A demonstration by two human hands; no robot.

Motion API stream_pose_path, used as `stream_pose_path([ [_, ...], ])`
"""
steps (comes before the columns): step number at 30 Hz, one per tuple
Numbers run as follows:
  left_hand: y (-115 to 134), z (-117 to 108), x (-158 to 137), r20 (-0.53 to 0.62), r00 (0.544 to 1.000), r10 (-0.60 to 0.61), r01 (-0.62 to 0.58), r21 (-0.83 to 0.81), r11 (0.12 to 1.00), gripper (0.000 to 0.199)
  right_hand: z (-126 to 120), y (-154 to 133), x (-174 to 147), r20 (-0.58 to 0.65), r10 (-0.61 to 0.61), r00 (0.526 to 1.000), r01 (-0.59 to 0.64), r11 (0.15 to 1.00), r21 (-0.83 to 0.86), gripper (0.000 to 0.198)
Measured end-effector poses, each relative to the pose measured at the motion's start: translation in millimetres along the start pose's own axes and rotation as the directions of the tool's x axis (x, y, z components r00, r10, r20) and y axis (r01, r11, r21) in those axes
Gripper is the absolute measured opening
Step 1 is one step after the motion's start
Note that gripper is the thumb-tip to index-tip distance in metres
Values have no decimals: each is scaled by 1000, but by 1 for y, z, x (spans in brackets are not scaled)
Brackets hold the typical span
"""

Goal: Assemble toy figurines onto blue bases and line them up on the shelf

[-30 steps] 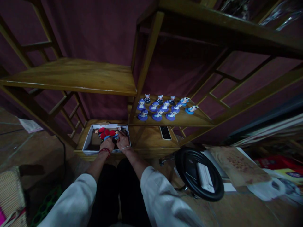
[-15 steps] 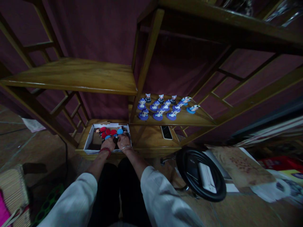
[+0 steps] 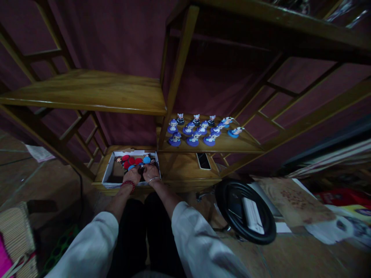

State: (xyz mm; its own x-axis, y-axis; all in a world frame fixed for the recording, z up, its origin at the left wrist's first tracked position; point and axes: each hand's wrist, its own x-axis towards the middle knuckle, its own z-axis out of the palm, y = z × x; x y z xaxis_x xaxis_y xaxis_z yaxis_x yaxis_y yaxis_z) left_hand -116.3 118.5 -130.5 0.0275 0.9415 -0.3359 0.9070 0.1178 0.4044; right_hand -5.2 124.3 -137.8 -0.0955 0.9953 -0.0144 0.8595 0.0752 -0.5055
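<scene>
A white cardboard box [image 3: 108,170] with a dark inside stands on the low wooden shelf. In it lie several small figurines with round bases, among them red bases [image 3: 131,160] and a blue base [image 3: 147,160]. My left hand [image 3: 132,176], with a red bead bracelet, reaches over the front wall with curled fingers. Beside it my right hand [image 3: 150,172], wearing a silver bangle, is also closed. Their fingertips meet around a small dark figurine [image 3: 142,170], mostly covered by the fingers.
On the shelf to the right stand several purple-based figurines [image 3: 193,139], with black and blue ones behind and beside them. A phone [image 3: 203,161] lies below. A wooden post [image 3: 181,61] divides the shelving. A round black stool [image 3: 222,208] at right carries a white box [image 3: 253,215].
Both hands stay in the box with only slight finger movement. The view has shifted a little; the figurines on the shelf stand as before.
</scene>
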Motion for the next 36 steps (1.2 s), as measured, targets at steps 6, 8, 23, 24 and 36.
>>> stream_pose_path([
  [6, 2, -1, -2, -8, 1000, 8, -8, 4, 1000, 41, 2, 1, 1, -6, -11, 1000, 11, 1000, -8, 27],
  [8, 2, -2, -3, -12, 1000, 24, -24, 7, 1000, 41, 0, 0, 0, 1, -11, 1000, 11, 1000, -11, 27],
  [23, -2, 1, 0, -129, 980, 155, -163, -55, 985, 45, 1, 1, 1, 90, 24, 996, -20, 999, -38, 22],
  [24, -2, 1, 0, -129, 979, 157, -165, -60, 984, 45, 1, 1, 1, 90, 19, 996, -16, 999, -35, 22],
  [36, -3, 1, 1, -162, 980, 112, -132, -113, 985, 40, 6, 5, 2, 30, -21, 999, 20, 999, 27, 26],
])
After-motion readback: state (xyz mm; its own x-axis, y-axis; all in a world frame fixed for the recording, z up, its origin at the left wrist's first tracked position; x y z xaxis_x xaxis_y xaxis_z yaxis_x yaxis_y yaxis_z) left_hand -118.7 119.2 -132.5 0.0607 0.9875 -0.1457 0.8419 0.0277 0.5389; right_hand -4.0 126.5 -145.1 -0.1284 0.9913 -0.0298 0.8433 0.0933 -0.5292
